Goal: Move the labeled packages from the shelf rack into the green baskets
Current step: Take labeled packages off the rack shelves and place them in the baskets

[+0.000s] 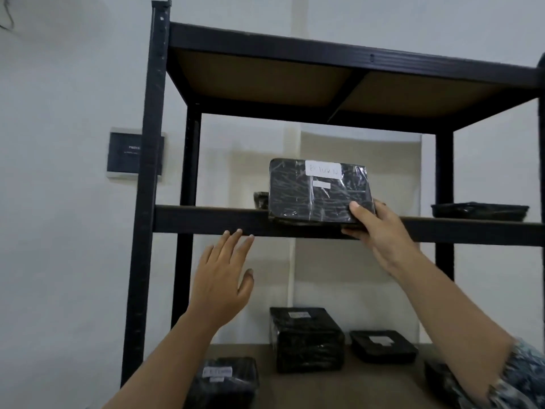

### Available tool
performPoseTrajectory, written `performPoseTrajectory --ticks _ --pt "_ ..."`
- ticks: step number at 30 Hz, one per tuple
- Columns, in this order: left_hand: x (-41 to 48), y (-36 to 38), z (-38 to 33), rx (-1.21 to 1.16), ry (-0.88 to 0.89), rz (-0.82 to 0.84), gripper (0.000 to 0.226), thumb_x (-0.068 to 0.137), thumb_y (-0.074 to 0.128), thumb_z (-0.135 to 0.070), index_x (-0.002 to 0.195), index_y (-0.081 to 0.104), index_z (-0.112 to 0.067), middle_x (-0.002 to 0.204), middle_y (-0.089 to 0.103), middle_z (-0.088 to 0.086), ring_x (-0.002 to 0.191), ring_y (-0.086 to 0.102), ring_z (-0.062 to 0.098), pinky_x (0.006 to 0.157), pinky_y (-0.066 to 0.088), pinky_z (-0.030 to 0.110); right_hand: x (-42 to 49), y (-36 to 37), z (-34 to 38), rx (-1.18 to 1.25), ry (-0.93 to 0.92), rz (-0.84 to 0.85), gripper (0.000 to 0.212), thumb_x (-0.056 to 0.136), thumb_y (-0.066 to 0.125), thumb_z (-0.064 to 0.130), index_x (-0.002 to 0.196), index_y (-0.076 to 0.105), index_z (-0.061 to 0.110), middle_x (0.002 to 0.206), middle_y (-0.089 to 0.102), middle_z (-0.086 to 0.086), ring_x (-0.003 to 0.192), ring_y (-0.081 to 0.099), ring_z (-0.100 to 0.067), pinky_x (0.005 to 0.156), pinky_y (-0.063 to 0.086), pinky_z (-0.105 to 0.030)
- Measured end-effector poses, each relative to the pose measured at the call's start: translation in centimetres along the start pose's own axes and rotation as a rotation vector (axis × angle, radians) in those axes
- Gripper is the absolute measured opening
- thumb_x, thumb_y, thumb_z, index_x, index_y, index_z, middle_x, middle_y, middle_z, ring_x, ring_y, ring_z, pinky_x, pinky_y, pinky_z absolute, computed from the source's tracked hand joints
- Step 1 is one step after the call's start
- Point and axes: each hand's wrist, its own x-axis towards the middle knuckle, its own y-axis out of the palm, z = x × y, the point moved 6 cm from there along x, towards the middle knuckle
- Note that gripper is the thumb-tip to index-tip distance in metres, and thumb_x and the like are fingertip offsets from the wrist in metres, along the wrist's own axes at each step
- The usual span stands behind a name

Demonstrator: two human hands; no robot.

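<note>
A black plastic-wrapped package (312,193) with a white label at its top is tilted up at the front edge of the middle shelf (206,221) of the black shelf rack. My right hand (379,233) grips its lower right corner, thumb on the face and fingers underneath. My left hand (222,278) is raised below the shelf's front beam with fingers straight and spread, holding nothing, fingertips close to the beam. No green basket is in view.
Another package (261,199) lies behind the held one, and a flat black package (479,211) sits at the right of the same shelf. The lower shelf (368,382) carries several labelled black packages. A dark wall plate (126,153) hangs left of the rack's post.
</note>
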Motion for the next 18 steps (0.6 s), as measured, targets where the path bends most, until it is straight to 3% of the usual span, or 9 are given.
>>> performPoseTrajectory --ticks 7,12,18 --pt "-6.7 4.4 -4.7 -0.145 0.014 0.163 0.056 0.084 0.038 -0.040 0.135 0.041 -0.020 0.139 0.045 0.006 0.130 0.038 0.024 0.100 0.040 0.043 -7.9 -7.0 -4.5 -0.088 0.191 -0.086 0.027 0.091 0.058 0.017 0.116 0.059 0.009 0.115 0.066 -0.011 0.106 0.063 -0.024 0.094 0.051 -0.044" --pt "-10.9 7.4 -8.7 -0.240 0.027 0.295 0.059 0.081 0.039 -0.045 0.135 0.043 -0.021 0.134 0.049 0.004 0.123 0.045 0.023 0.097 0.043 0.042 -12.9 -12.8 -7.5 -0.110 0.327 -0.159 0.031 0.090 0.059 0.018 0.121 0.057 0.012 0.116 0.066 -0.010 0.106 0.064 -0.024 0.091 0.053 -0.040" --pt "-14.2 11.0 -14.9 -0.343 0.019 0.402 0.063 0.083 0.035 -0.051 0.141 0.034 -0.027 0.144 0.040 -0.003 0.135 0.029 0.017 0.107 0.027 0.036 -17.8 -20.9 -10.2 -0.130 0.450 -0.279 0.035 0.089 0.060 0.016 0.124 0.055 0.011 0.119 0.063 -0.013 0.108 0.062 -0.027 0.089 0.052 -0.040"
